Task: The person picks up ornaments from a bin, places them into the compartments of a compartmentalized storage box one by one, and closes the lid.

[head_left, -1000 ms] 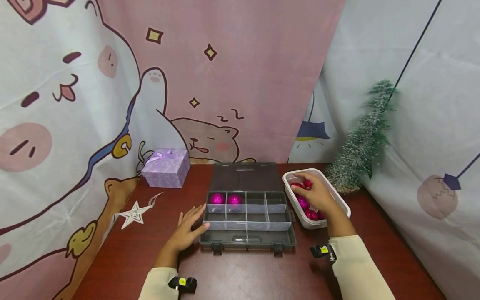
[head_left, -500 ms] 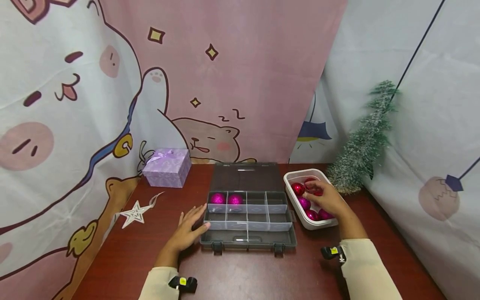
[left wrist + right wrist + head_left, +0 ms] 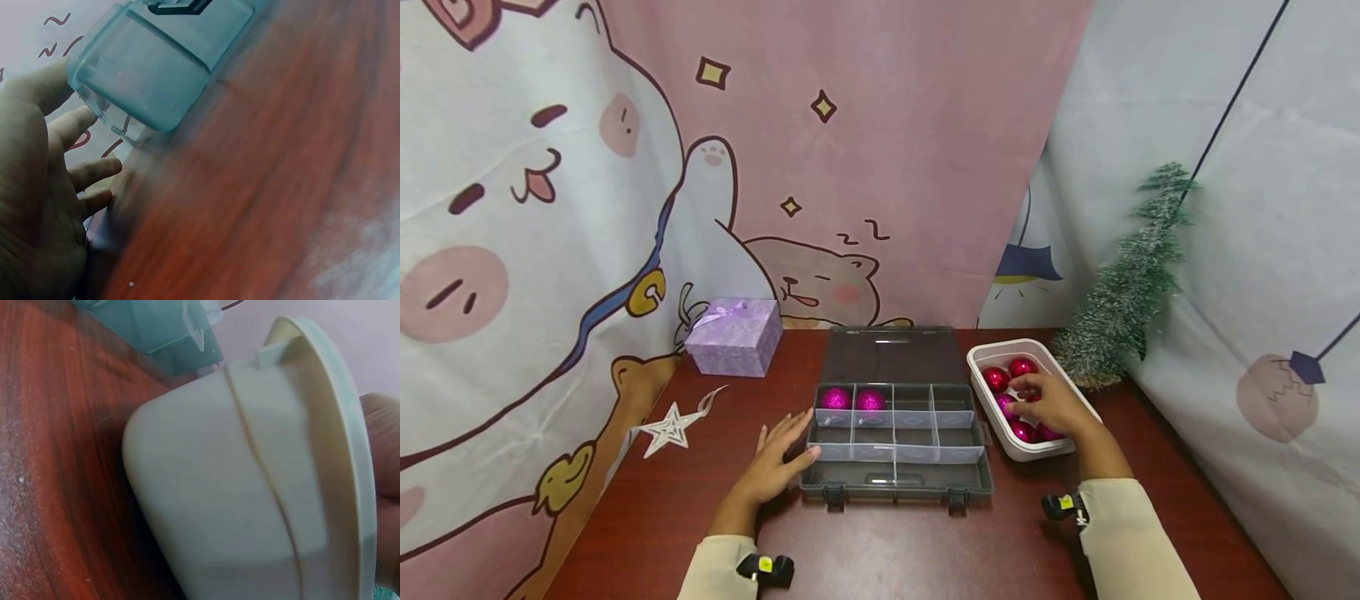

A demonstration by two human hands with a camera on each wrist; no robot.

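Observation:
My left hand (image 3: pixel 775 462) lies with its fingers extended along the left side of a grey divided plastic organizer box (image 3: pixel 895 479). In the left wrist view, the thumb and a finger are at the corner of the box (image 3: pixel 144 75). Two magenta glitter balls (image 3: pixel 835 398) sit in the first two compartments of its back row. Over a white plastic tub (image 3: pixel 1021 452) my right hand (image 3: pixel 1056 404) reaches in, bent fingers among red balls (image 3: pixel 996 379) and magenta balls (image 3: pixel 1022 431). Whether it grips a ball is hidden. The tub wall (image 3: pixel 219 481) covers most of that hand in the right wrist view.
A lilac gift box (image 3: pixel 733 337) stands at the back left, and a white star ornament (image 3: pixel 670 429) lies in front of it. Behind the tub is a small frosted artificial tree (image 3: pixel 1120 292). The organizer's lid (image 3: pixel 891 354) is folded back on the reddish table (image 3: pixel 865 550).
My right hand has shifted right and toward the front inside the tub, uncovering red balls near its back end. The left hand has stayed at the organizer's side.

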